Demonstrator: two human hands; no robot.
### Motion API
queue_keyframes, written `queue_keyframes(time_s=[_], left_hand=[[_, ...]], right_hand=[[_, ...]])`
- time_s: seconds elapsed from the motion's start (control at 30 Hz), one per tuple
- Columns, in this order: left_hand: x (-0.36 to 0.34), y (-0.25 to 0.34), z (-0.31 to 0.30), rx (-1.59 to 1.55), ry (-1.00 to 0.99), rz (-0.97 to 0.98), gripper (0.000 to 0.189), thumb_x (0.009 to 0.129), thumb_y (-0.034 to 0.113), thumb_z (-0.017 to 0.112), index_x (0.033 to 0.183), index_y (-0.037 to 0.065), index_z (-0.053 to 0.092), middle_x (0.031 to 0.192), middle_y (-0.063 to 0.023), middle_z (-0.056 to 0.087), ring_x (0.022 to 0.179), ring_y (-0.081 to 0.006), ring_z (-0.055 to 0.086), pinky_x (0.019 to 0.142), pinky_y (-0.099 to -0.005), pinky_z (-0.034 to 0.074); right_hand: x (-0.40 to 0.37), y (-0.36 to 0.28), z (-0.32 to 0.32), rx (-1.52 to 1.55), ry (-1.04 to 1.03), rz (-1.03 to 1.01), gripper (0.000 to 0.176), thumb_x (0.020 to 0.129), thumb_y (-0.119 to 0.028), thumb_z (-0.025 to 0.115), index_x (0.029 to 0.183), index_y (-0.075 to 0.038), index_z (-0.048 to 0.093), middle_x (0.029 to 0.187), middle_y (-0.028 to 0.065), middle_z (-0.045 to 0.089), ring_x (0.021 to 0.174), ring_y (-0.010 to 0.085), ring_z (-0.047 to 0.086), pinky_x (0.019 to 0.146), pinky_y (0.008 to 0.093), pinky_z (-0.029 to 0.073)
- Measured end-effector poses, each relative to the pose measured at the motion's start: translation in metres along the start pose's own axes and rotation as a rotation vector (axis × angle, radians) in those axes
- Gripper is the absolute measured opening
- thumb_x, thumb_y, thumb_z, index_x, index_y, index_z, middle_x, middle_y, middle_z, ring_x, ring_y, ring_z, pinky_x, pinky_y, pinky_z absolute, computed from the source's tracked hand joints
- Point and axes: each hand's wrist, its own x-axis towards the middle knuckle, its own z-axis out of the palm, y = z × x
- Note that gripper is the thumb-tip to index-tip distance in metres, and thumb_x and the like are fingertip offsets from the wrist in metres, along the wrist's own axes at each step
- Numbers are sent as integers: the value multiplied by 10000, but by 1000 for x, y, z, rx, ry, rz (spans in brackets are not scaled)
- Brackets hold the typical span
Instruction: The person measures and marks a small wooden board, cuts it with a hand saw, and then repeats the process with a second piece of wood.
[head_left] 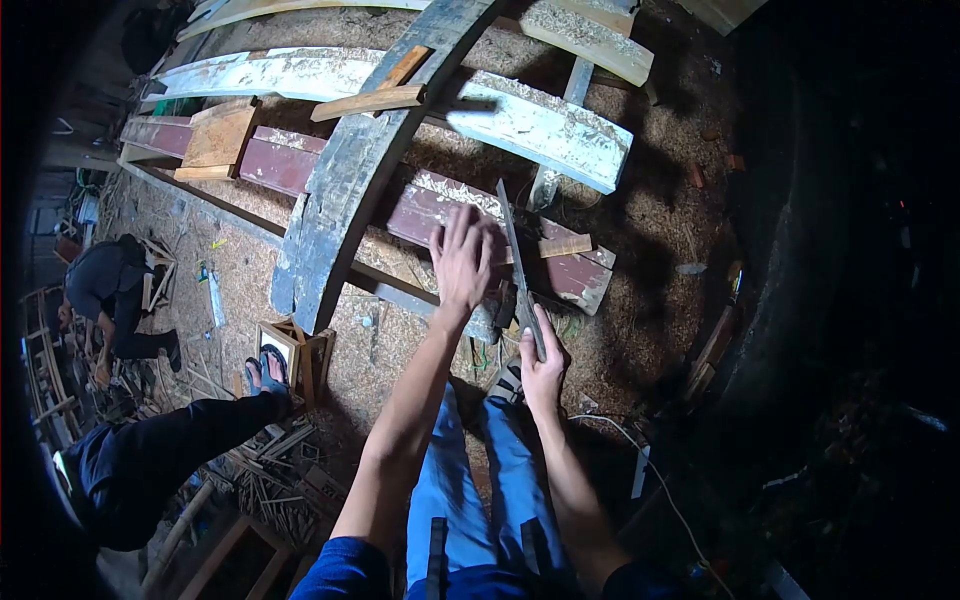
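Observation:
My right hand [543,365] is closed round the near end of a long, narrow, saw-like metal blade [517,265], which points away from me. The blade crosses a thin wooden strip [560,246] lying across the maroon plank [440,212]. My left hand [462,260] is over the plank, left of the blade, with its fingers apart and slightly blurred. Its right side is close to the strip's left end. Peeling paint and pale flakes mark the plank.
A grey beam [345,190] crosses the maroon and white planks [540,125]; loose wood pieces [370,102] lie on it. Shavings cover the ground [650,330]. At left, a person's sandalled foot [268,370] is beside a small wooden frame [305,355]; another person [110,290] bends over further back. A cable [665,485] runs at right.

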Motion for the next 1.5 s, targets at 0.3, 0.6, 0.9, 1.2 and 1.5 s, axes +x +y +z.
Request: queue_keyframes(time_s=[0.3, 0.6, 0.9, 1.2, 1.5], left_hand=[[18, 4, 20, 371, 31, -34, 617, 1052, 372, 419, 1625, 146, 384, 1722, -162, 261, 1605, -300, 215, 1290, -598, 56], [16, 10, 17, 479, -53, -60, 691, 1018, 316, 413, 1664, 113, 278, 1736, -173, 216, 1613, -303, 195, 1285, -624, 24], [14, 6, 25, 382, -14, -72, 708, 994, 301, 403, 1651, 65, 287, 1734, -162, 230, 1618, -293, 185, 1284, -631, 38], [15, 1, 19, 380, -69, 14, 704, 917, 304, 453, 1603, 147, 418, 1722, -131, 280, 1615, -302, 189, 1287, -632, 39], [16, 6, 20, 368, -13, -20, 696, 917, 312, 460, 1592, 143, 441, 1723, -124, 284, 1616, -293, 186, 1283, -642, 36]], right_hand=[[5, -24, 3, -162, -78, 52, 430, 1080, -167, 567, 1488, -32, 557, 1360, 252, 667, 1197, 353, 700, 985, 412, 542], [8, -21, -9, -233, -72, -28, 411, 1060, -144, 595, 1458, -42, 587, 1192, 274, 711, 1014, 428, 721, 843, 460, 565], [-2, -3, -9, -164, -26, -106, 419, 1061, -133, 600, 1463, -16, 579, 1262, 254, 702, 1084, 382, 716, 896, 434, 554], [24, -3, 3, -190, -23, -156, 388, 1069, -159, 592, 1429, -16, 613, 1238, 255, 710, 1055, 365, 732, 863, 431, 562], [17, 4, -3, -60, -9, 42, 364, 1057, -145, 613, 1382, 17, 640, 1239, 255, 719, 1074, 356, 739, 893, 417, 562]])
